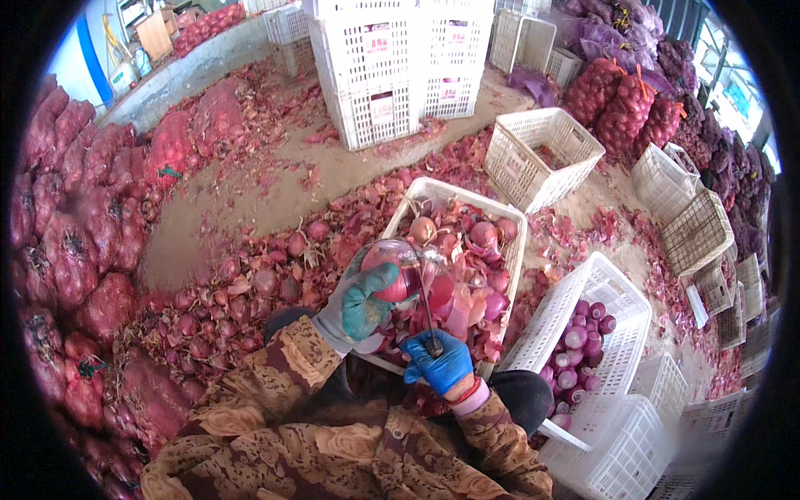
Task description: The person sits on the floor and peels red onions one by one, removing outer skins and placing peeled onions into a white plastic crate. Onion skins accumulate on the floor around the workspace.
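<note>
My left hand [369,297], in a grey and green coated work glove, grips a large red onion [392,269] over a white plastic crate [520,250]. In a blue glove, my right hand [439,362] is closed around the dark handle of a knife [426,300], whose thin blade points up beside the onion's right side. Blur hides whether the blade touches it. Below both hands the crate holds red onions [484,234] and loose papery skins [465,306]. Peeled purple onions [576,337] lie in another white crate [636,312] to the right.
Onions and skins [265,281] cover the floor at the left, beside full red mesh sacks [75,262]. Stacked white crates [375,75] stand ahead. A cream crate [544,159] sits front right, with more crates [697,231] and mesh sacks [625,106] along the right.
</note>
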Action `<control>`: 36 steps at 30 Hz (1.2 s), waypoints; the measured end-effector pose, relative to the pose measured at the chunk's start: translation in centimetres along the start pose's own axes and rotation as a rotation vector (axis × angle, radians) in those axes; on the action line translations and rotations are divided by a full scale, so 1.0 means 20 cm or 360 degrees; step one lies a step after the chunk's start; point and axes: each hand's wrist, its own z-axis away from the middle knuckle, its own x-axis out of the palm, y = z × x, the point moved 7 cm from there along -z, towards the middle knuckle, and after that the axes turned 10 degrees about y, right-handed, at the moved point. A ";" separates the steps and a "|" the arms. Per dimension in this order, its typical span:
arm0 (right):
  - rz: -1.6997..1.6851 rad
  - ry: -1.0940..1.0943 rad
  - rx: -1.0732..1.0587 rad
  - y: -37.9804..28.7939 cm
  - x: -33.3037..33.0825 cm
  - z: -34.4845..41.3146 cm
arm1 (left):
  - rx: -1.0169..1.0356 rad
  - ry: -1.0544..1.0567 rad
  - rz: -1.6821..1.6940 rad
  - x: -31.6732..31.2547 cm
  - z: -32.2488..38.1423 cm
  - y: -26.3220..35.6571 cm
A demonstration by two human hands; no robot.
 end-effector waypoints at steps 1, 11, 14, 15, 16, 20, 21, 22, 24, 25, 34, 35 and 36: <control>-0.0004 0.0000 -0.0064 -0.03 0.01 -0.01 | 0.0034 0.0021 -0.0031 0.01 -0.02 0.01; 0.0167 0.0345 -0.0169 0.08 -0.06 -0.27 | 0.0207 0.0258 -0.0018 -0.03 -0.11 -0.04; 0.0174 0.0401 0.0014 0.13 -0.16 -0.32 | 0.0004 0.0140 0.0071 0.01 -0.11 -0.07; 0.0152 0.0388 0.0032 0.12 -0.17 -0.31 | -0.0054 0.0095 0.0093 0.03 -0.11 -0.09; 0.0126 0.0372 0.0042 0.12 -0.16 -0.30 | -0.0136 0.0006 0.0103 0.05 -0.12 -0.10; -0.0119 0.0382 -0.0037 0.03 -0.16 -0.27 | -0.0231 -0.0010 0.0237 0.03 -0.11 -0.15; -0.0163 0.0411 -0.0128 -0.02 -0.18 -0.24 | -0.0283 -0.0020 0.0267 0.01 -0.11 -0.18; -0.0184 0.0450 -0.0235 -0.06 -0.19 -0.23 | -0.0332 -0.0006 0.0167 0.00 -0.09 -0.18; -0.0148 0.0525 -0.0484 -0.10 -0.20 -0.22 | -0.0319 0.0022 0.0094 -0.02 -0.08 -0.20; -0.0052 0.0537 -0.0556 -0.11 -0.20 -0.22 | -0.0315 0.0034 0.0057 -0.02 -0.08 -0.21; -0.0449 0.0936 -0.0363 -0.15 -0.39 -0.21 | -0.0598 -0.0049 0.0495 0.02 -0.05 -0.20; -0.0422 0.0944 -0.0403 -0.16 -0.39 -0.20 | -0.0631 -0.0080 0.0534 0.03 -0.05 -0.19; -0.0353 0.0865 -0.0417 -0.16 -0.36 -0.19 | -0.0627 -0.0081 0.0499 0.01 -0.05 -0.21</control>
